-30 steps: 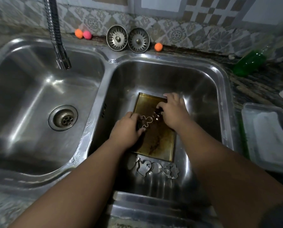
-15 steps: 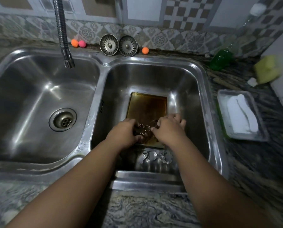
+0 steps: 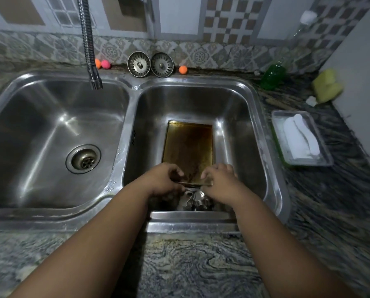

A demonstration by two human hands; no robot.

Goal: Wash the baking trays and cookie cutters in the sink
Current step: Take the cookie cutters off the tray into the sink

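Cookie cutter (image 3: pixel 193 184), flat a second ago, is now tipped on edge, pinched by my left hand (image 3: pixel 162 179) and right hand (image 3: pixel 219 181); no water runs yet.

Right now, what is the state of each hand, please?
Left hand: closed on one end of a thin metal cookie cutter.
Right hand: closed on the other end of the same cutter.
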